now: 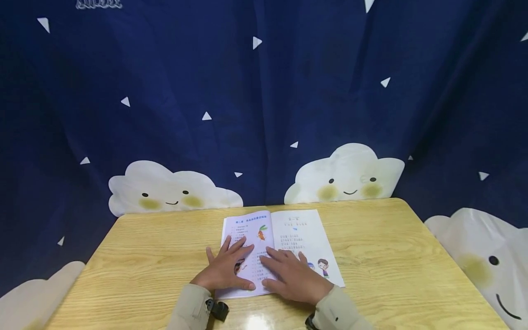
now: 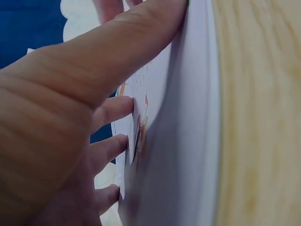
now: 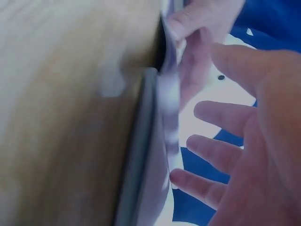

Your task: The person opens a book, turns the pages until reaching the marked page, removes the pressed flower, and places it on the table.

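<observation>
An open booklet [image 1: 303, 229] with printed text and small pictures lies on the wooden table. My left hand [image 1: 228, 266] rests on its left page with the fingers spread, the thumb near the lower edge. A carrot picture [image 1: 261, 233] shows above the hands on that page. Just right of it, my right hand [image 1: 299, 277] lies over the fold, its fingertips reaching onto the left page. In the left wrist view the left fingertips [image 2: 123, 141] touch the page [image 2: 188, 141]. The right wrist view shows the right fingers [image 3: 214, 150] extended beside the booklet's edge [image 3: 141, 155].
The light wooden table [image 1: 156, 256] extends to both sides of the booklet. Behind it hangs a dark blue curtain [image 1: 185, 68] with white triangles and smiling clouds [image 1: 346, 174]. A dark strap device [image 1: 217, 310] sits on the left wrist.
</observation>
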Demonstrator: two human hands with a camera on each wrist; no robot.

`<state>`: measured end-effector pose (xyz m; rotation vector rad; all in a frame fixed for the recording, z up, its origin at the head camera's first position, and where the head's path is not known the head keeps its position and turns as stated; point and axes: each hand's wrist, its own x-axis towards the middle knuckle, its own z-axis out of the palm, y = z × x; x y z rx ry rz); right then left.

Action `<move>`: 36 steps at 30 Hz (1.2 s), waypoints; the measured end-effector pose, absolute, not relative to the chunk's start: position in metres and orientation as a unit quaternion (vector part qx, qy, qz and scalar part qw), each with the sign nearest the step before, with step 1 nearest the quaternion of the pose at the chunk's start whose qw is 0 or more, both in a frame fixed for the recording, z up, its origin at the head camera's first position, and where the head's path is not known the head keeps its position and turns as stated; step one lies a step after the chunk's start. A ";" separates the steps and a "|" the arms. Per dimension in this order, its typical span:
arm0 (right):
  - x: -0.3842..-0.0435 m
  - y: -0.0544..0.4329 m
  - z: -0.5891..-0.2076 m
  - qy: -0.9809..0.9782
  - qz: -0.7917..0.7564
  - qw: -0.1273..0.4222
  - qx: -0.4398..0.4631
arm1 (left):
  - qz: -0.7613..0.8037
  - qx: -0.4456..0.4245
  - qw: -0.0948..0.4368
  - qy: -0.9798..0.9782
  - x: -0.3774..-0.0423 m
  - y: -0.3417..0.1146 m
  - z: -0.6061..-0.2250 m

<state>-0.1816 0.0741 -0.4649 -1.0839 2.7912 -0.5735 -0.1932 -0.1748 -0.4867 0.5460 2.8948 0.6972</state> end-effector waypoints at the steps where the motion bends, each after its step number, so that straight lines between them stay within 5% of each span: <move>1: -0.183 0.076 -0.464 0.911 -0.202 0.049 -0.357 | 0.230 0.179 0.057 0.955 -0.193 -0.175 -0.487; 18: -0.196 0.129 -0.434 0.921 -0.281 0.092 -0.254 | 0.249 0.165 0.068 0.952 -0.192 -0.175 -0.484; 36: -0.190 0.172 -0.443 0.936 -0.248 0.147 -0.203 | 0.259 0.174 0.070 0.948 -0.194 -0.176 -0.485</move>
